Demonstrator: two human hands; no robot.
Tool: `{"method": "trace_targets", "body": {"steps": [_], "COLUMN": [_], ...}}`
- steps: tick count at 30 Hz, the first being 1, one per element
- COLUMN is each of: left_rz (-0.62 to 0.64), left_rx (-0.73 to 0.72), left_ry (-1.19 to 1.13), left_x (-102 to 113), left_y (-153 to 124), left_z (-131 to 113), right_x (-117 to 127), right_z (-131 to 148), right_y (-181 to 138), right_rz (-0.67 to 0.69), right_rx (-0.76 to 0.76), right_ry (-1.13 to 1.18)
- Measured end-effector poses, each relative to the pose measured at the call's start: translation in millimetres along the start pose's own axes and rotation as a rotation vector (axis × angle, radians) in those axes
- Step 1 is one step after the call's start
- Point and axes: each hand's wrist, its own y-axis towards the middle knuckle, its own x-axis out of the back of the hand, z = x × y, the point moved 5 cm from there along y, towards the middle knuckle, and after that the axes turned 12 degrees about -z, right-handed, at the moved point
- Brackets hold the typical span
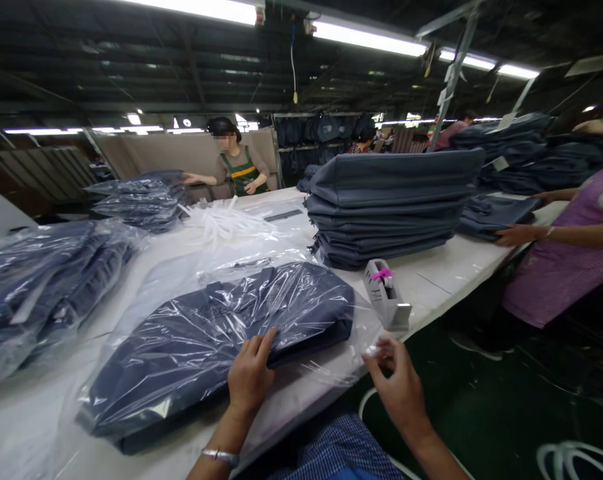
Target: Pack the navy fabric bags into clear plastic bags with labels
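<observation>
A dark blue fabric item, bag-like, lies in a clear plastic bag on the white table in front of me. My left hand is at its near edge, fingers bent over the plastic and thumb mostly hidden. Just right of the plastic bag's end, my right hand is held with curled fingers, thumb and fingertips close together. Something small and clear shows at those fingertips; whether it is tape or plastic I cannot tell. A grey tape dispenser with a pink piece on it stands just beyond my right hand.
Behind the dispenser rises a stack of dark blue fabric items. Wrapped ones are piled at left. White strips lie mid-table. A co-worker in a green apron stands across; another in purple handles fabric at right.
</observation>
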Motion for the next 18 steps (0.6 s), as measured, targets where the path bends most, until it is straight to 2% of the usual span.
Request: {"method": "trace_targets", "body": {"steps": [1, 3, 5, 7, 9, 11, 14, 16, 18], "left_rz": [-0.009, -0.014, -0.010, -0.007, -0.004, 0.005, 0.033, 0.071, 0.137], "left_rx": [-0.011, -0.051, -0.114, -0.167, -0.183, -0.167, -0.094, -0.056, -0.059], "left_ry": [-0.001, 0.005, 0.014, 0.013, 0.011, 0.020, 0.048, 0.035, -0.035], "left_x": [0, 1, 2, 2, 0, -4, -14, -19, -19], "left_y": [-1, -2, -3, -4, -2, 1, 6, 6, 3], "left_z": [1, 1, 0, -2, -1, 2, 5, 4, -1], "right_x": [2, -8, -26, -42, -52, -58, -55, -41, -22], "right_z": [9, 23, 32, 39, 46, 52, 55, 49, 43], "right_y": [19, 52, 72, 73, 56, 26, -23, -42, -47], "right_rz": [-0.086, -0.126, -0.042, 0.055, 0.154, 0.308, 0.556, 0.563, 0.441], "right_rx": [0.121, 0.309, 0.406, 0.447, 0.461, 0.491, 0.576, 0.590, 0.569], "right_ry": [-0.033, -0.091, -0.109, -0.061, 0.033, 0.130, 0.213, 0.162, 0.064]}}
